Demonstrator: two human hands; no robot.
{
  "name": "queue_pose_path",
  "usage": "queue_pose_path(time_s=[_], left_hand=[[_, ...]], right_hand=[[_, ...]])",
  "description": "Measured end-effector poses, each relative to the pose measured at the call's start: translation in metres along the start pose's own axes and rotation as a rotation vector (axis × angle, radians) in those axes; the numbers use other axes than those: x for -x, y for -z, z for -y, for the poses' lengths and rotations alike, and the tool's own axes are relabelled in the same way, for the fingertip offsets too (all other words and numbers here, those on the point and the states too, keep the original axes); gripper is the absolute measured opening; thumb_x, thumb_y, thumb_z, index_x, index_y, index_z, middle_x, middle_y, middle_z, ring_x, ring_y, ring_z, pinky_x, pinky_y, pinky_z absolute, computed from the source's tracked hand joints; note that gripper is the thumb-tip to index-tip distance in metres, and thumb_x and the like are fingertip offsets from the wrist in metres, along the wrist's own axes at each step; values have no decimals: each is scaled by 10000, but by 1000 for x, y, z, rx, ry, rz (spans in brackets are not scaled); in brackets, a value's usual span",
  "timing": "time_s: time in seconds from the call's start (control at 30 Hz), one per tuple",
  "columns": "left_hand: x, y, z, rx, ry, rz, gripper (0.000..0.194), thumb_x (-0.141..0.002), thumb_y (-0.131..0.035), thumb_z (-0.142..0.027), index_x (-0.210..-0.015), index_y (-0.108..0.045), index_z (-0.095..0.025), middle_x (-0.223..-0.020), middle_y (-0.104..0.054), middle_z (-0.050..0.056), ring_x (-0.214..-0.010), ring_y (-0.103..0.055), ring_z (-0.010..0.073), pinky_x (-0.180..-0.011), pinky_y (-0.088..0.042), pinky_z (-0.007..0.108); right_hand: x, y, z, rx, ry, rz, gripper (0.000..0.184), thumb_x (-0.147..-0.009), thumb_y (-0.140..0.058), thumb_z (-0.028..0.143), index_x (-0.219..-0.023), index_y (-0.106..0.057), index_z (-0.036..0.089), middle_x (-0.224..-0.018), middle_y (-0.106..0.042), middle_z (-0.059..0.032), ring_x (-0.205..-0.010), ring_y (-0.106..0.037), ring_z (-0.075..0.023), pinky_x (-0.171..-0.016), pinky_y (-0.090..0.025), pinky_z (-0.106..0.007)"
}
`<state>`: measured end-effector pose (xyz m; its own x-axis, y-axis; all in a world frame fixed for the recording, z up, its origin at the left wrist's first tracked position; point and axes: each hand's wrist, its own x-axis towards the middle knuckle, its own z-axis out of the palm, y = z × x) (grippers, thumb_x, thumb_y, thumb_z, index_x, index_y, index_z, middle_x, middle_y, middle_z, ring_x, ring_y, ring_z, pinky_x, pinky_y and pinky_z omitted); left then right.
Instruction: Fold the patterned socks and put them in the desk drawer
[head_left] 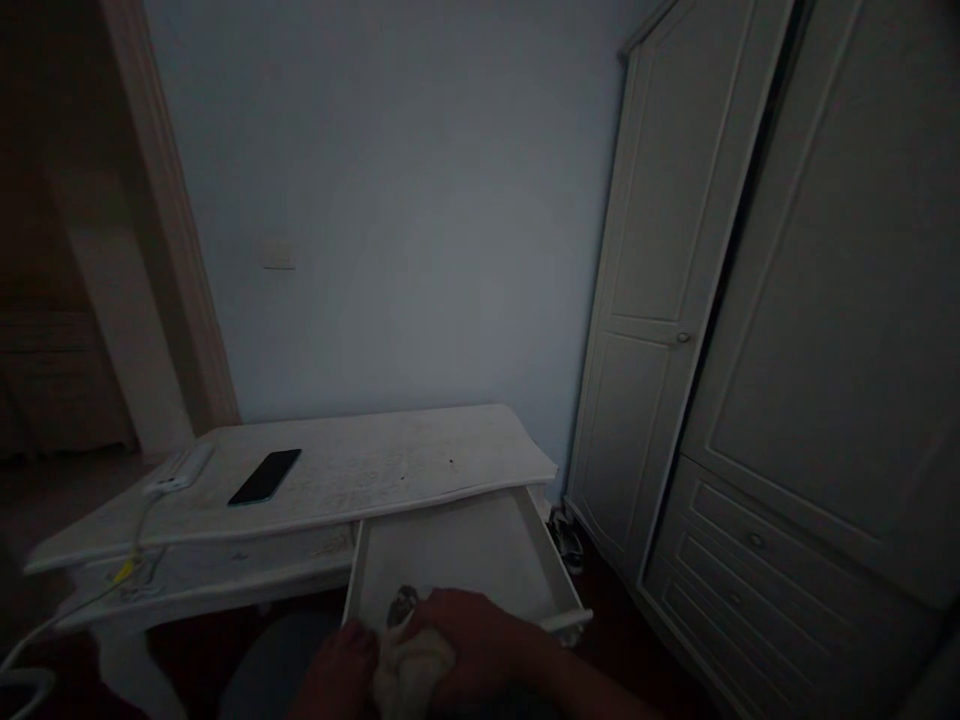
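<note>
A pale, bunched cloth (412,668) is between my two hands at the front of a pulled-out white drawer (457,560). My right hand (476,640) is closed around its right side. Against its left side is my left hand (343,662), its fingers curled in on the cloth. A small dark, patterned bit (403,604) sticks up above the cloth; I cannot make out what it is. The hands cover part of the drawer's front edge. No objects show on the drawer's visible bottom.
The worn white desk (360,470) holds a phone (265,477) and a white power strip (180,468) with a cable. A white wardrobe (660,300) stands at the right. Dark shoes (568,540) lie on the floor between desk and wardrobe. The room is dim.
</note>
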<state>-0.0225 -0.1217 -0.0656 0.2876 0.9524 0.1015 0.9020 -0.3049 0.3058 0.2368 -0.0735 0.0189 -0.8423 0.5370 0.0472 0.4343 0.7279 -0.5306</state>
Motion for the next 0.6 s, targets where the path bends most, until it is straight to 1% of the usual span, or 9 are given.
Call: queue_pose_path(time_s=[0.03,0.1,0.13,0.2,0.3,0.37,0.43,0.53,0.6], left_hand=[[1,3,-2,-14,7,8,234,-770,-746,-280,-996,-804,-278,-1137,-802,94,-1174,-679,336,-1055,-513,456],[4,8,-5,-23,7,0,214,-826,-742,-379,-1001,-793,-268,-1152,-795,92,-1181,-664,335,-1062,-506,468],[5,10,-5,-19,-5,-6,226,-860,-727,-442,-988,-789,-266,-1150,-794,95,-1165,-667,332,-1046,-517,466],[7,11,-4,-10,-36,-30,282,-883,-716,-530,-971,-787,-271,-1130,-798,101,-1127,-678,331,-1012,-536,460],[6,10,-3,-3,-66,-63,303,-879,-727,-568,-948,-787,-279,-1078,-803,95,-1080,-690,323,-978,-549,444],[6,9,-4,-20,-53,-62,281,-890,-723,-542,-955,-791,-277,-1080,-804,91,-1103,-688,328,-1009,-538,462],[6,9,-5,-48,-34,-52,253,-888,-728,-508,-955,-793,-273,-1085,-803,91,-1121,-687,337,-1021,-534,480],[6,6,-5,-84,-31,-57,224,-882,-732,-475,-943,-795,-269,-1066,-805,92,-1114,-697,339,-1008,-547,484],[7,1,0,-96,-31,-61,248,-879,-733,-462,-1028,-807,-279,-1154,-805,98,-1181,-693,355,-1054,-539,502]], right_hand=[[9,9,-6,-26,-30,9,762,-703,-852,411,-1426,-625,327,-1351,-698,-48,-1177,-668,-284,-996,-502,-344],[27,28,-19,-70,-98,46,708,-705,-829,395,-1387,-660,309,-1322,-725,-35,-1167,-682,-286,-975,-506,-338],[37,38,-26,-87,-142,61,666,-710,-812,388,-1357,-681,296,-1295,-741,-31,-1150,-691,-285,-956,-512,-335],[53,57,-39,-104,-250,74,555,-737,-768,384,-1279,-725,271,-1225,-770,-25,-1101,-709,-276,-907,-523,-327],[68,73,-54,-82,-401,75,422,-784,-701,404,-1168,-767,242,-1150,-796,-42,-1042,-725,-270,-872,-529,-334],[68,75,-59,-39,-445,86,414,-801,-674,412,-1161,-774,233,-1177,-797,-67,-1070,-730,-287,-901,-530,-360],[61,71,-61,35,-469,131,446,-806,-665,428,-1193,-772,234,-1221,-790,-94,-1105,-734,-318,-911,-537,-397],[41,61,-63,125,-470,211,495,-799,-674,445,-1247,-761,252,-1266,-781,-107,-1140,-735,-346,-912,-550,-436],[23,53,-64,140,-454,247,514,-767,-706,434,-1247,-764,258,-1271,-781,-102,-1142,-738,-347,-916,-559,-444]])
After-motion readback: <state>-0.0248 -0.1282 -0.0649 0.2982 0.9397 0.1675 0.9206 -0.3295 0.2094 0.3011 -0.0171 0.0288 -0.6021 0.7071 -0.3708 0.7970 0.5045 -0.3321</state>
